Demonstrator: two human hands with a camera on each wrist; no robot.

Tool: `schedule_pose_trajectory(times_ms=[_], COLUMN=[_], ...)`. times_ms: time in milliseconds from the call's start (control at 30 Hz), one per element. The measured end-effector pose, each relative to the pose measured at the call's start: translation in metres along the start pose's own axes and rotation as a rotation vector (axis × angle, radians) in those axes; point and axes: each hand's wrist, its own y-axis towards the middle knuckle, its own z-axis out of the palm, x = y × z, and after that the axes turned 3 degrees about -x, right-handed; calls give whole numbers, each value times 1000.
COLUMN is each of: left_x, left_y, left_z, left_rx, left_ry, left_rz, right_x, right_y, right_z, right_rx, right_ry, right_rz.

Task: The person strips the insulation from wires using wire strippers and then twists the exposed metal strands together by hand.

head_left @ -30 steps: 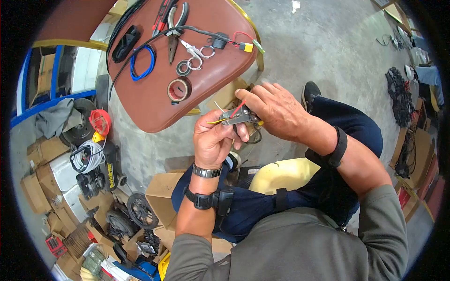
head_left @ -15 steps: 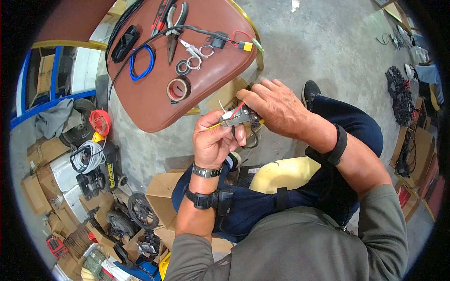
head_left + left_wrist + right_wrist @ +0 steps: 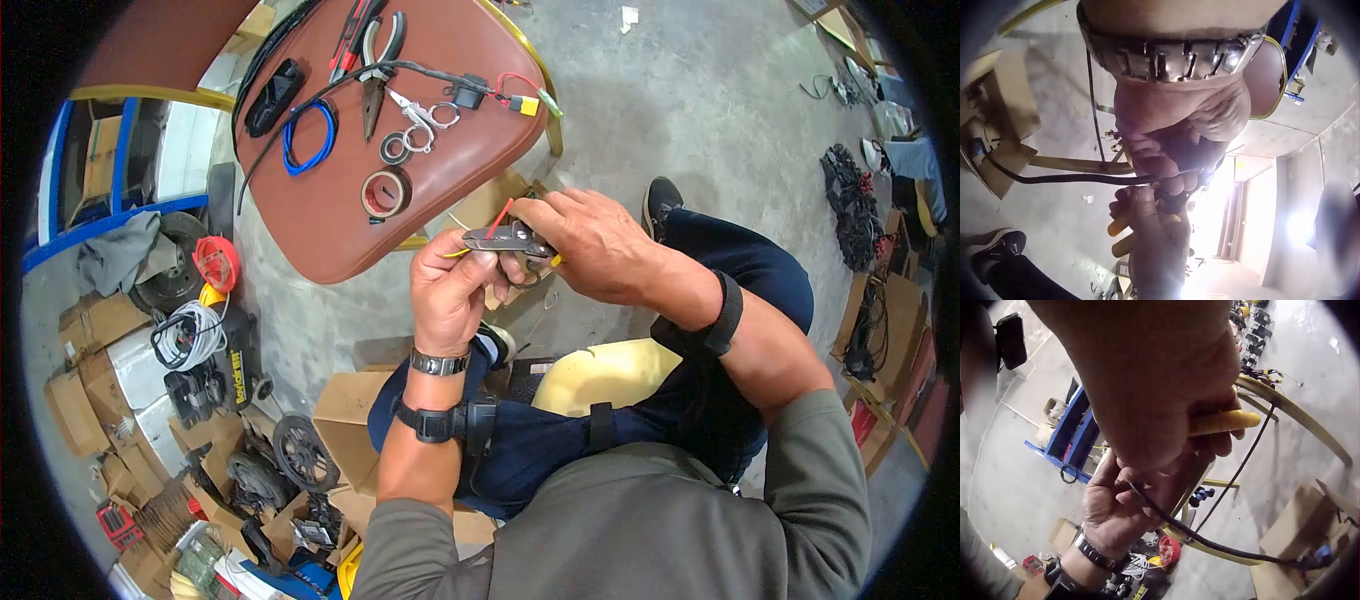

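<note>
My right hand [image 3: 600,245] grips a wire stripper [image 3: 508,240] with a dark metal head; its yellow handles [image 3: 1124,245] stick out past the fingers in the left wrist view. With the left hand [image 3: 447,295] I hold the end of a black cable [image 3: 1072,180], thumb at the tool's nose. A red wire [image 3: 502,214] stands up at the stripper's head. A yellow wire [image 3: 457,254] and a pale wire [image 3: 456,220] poke out beside the left fingers. The stripper's grip on any wire is hidden.
A brown padded chair seat [image 3: 310,225] carries pliers [image 3: 374,90], scissors [image 3: 415,112], a tape roll [image 3: 384,192], a coil of blue wire [image 3: 290,150] and a cable with a yellow connector [image 3: 525,105]. Cardboard boxes [image 3: 345,415] and wheels [image 3: 303,450] crowd the floor at left.
The stripper's head has turned to lie flatter, its nose now higher and by the left thumb. Both hands stay close together, and the red wire remains upright.
</note>
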Motion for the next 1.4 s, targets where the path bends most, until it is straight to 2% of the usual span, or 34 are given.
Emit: schedule_pose_trajectory(times_ms=[267,367,467,733,867,1067,1267,1400], left_x=[2,6,10,17,18,13,12,10], left_y=[2,3,2,5,6,9,8,10], left_z=[8,10,9,13,18,15,11,22], left_rx=[-38,-111,-138,-185,-207,-118,-108,-109], left_ry=[132,265,289,346,345,391,429,195], left_rz=[52,133,176,259,237,144,107,39], right_x=[1,3,3,-2,-4,-7,-10,-9], right_y=[-5,-5,-5,-3,-4,-4,-4,-3], right_z=[-4,-6,-7,-19,-19,-21,-20,-17], right_rx=[37,109,40,27,32,-3,94,91], right_ry=[8,-25,-83,-232,-204,-195,-157,-79], right_rz=[38,104,54,7,24,15,44,62])
